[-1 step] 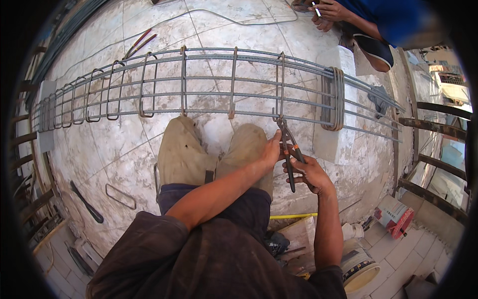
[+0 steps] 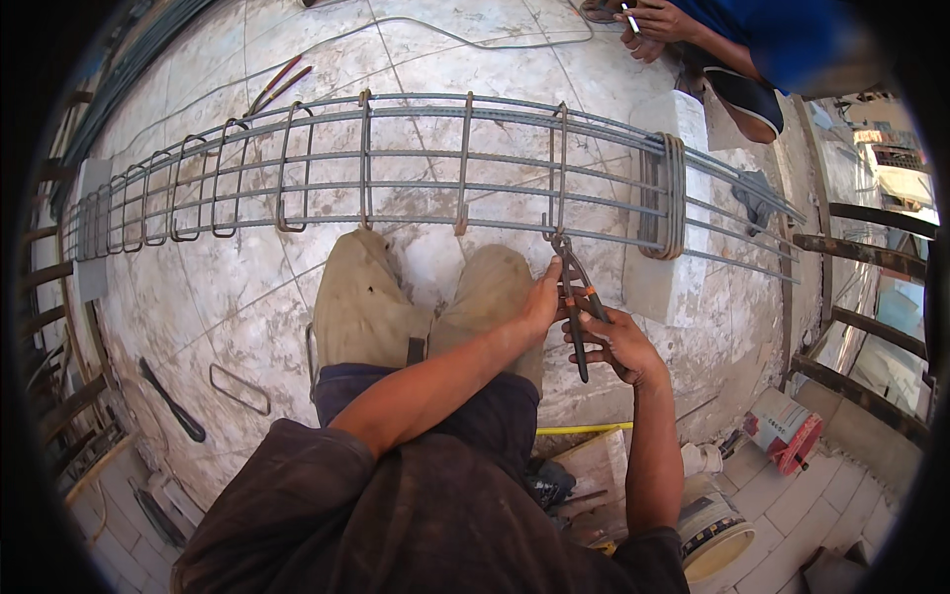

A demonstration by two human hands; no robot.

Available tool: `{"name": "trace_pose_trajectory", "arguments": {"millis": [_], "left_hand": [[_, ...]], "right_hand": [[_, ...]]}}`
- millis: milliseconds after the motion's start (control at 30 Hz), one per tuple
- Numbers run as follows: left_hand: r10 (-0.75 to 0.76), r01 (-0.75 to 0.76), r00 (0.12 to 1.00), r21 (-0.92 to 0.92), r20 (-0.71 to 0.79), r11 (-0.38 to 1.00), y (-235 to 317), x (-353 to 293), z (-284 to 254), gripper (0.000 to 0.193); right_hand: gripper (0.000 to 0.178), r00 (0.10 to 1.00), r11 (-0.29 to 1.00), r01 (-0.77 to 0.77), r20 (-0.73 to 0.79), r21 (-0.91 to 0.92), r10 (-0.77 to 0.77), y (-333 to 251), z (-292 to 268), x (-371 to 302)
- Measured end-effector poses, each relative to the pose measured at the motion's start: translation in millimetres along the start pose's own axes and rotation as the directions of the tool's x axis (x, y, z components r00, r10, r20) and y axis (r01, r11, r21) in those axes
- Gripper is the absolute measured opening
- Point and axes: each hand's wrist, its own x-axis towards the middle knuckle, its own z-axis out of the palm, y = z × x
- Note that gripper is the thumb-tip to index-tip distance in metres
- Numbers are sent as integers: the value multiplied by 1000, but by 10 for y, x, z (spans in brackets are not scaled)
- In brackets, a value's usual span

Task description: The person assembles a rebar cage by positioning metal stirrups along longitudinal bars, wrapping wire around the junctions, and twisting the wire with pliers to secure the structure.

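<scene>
A long rebar cage (image 2: 416, 186) of straight ribbed bars and bent stirrups (image 2: 465, 163) spans the view in front of my knees. My right hand (image 2: 625, 346) is closed round the handle of a pair of dark pincers (image 2: 580, 342) with orange bands. Higher up, by the pincers' handles, my left hand (image 2: 542, 299) is closed too, its fingers partly hidden behind them. The pincers' jaws meet the near bottom bar, at the foot of a stirrup (image 2: 561, 163). Whatever lies between the jaws is too small to make out.
White blocks (image 2: 683, 282) support the cage's ends; bundled stirrups (image 2: 675, 198) hang at the right. Red-handled cutters (image 2: 277, 89) lie beyond. A loose stirrup (image 2: 239, 390) and a dark tool (image 2: 170, 399) lie left. Buckets (image 2: 782, 431) stand right. Another person's hand (image 2: 658, 20) holds something white.
</scene>
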Motion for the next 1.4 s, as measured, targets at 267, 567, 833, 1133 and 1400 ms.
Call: {"name": "trace_pose_trajectory", "arguments": {"millis": [267, 567, 833, 1133, 1400], "left_hand": [[188, -217, 973, 244, 137, 945, 50, -97, 109, 55], [342, -356, 934, 248, 100, 901, -113, 33, 82, 54], [363, -367, 928, 378, 82, 850, -6, -73, 111, 60], [320, -310, 947, 267, 9, 912, -52, -75, 156, 59], [203, -206, 979, 183, 36, 961, -43, -67, 129, 54]], "right_hand": [[43, 986, 990, -48, 165, 133, 26, -215, -161, -34], [42, 984, 992, -89, 164, 90, 73, -383, -135, -56], [39, 983, 990, -108, 161, 93, 92, -469, -111, -58], [33, 992, 993, -75, 110, 93, 64, -293, -40, 26], [32, 1000, 998, 2, -4, -63, -2, 187, 62, 224]]}}
